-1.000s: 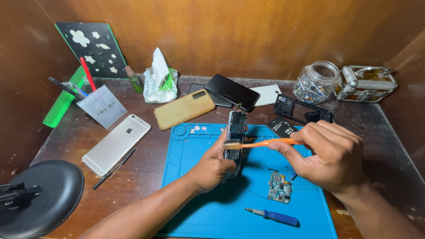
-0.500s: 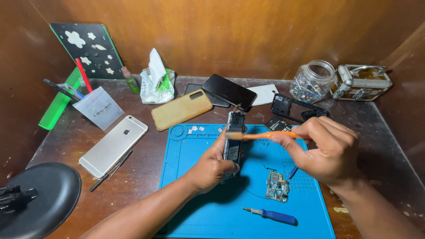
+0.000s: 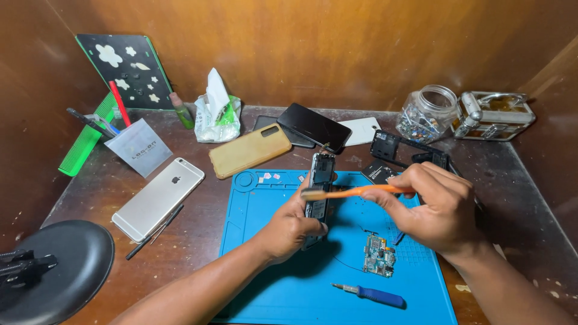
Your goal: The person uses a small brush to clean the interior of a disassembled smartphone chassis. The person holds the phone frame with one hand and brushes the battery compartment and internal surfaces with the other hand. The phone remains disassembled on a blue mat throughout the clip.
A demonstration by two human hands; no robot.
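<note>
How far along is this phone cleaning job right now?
Done: the dark opened phone is stripped, and its small green circuit board lies out on the blue silicone mat. In hand: the left hand holds the phone up while the right hand lays the orange toothbrush across it. Left: the board is not refitted, and the blue-handled screwdriver lies unused.

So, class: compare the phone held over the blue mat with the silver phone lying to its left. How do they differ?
The opened phone is held on edge in the left hand with its insides bare; the silver phone lies flat, closed and untouched. The orange brush in the right hand meets the opened phone, not the silver phone. Both are slim rectangular handsets.
</note>
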